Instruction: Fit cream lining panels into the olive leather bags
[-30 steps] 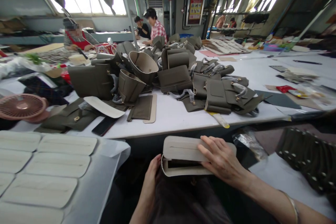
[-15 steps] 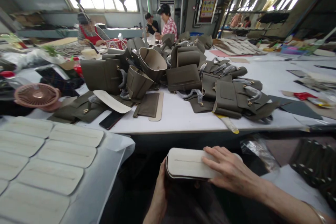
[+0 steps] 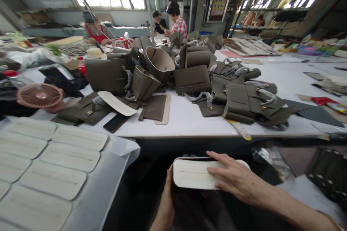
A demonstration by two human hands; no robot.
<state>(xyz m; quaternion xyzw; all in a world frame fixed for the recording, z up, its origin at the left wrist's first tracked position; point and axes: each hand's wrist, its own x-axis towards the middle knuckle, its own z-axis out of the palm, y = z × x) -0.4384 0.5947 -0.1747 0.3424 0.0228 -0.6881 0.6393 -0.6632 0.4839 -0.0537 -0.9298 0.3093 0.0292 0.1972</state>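
Observation:
A whitish oblong panel (image 3: 191,178) with rounded ends and a thin line along its middle lies over the bottom of a dark handbag (image 3: 196,209), which is held low in front of me. My left hand (image 3: 167,198) grips the bag's left side, its fingertips near the panel's left end; part of that hand is hidden behind the bag. Across the right half of the panel rests my right hand (image 3: 237,178), fingers spread and palm down. A dark gap shows along the panel's far edge. Most of the bag below is in shadow.
Several similar pale panels (image 3: 55,178) lie in rows on a plastic-covered surface at left. Olive handbags (image 3: 192,79) are heaped on the white table (image 3: 187,126), with a phone (image 3: 115,122) and a pink fan (image 3: 40,95). Co-workers sit beyond.
The panel's near edge has come down level with the bag's rim, and a dark gap now shows at its far edge. My right hand has shifted slightly toward me.

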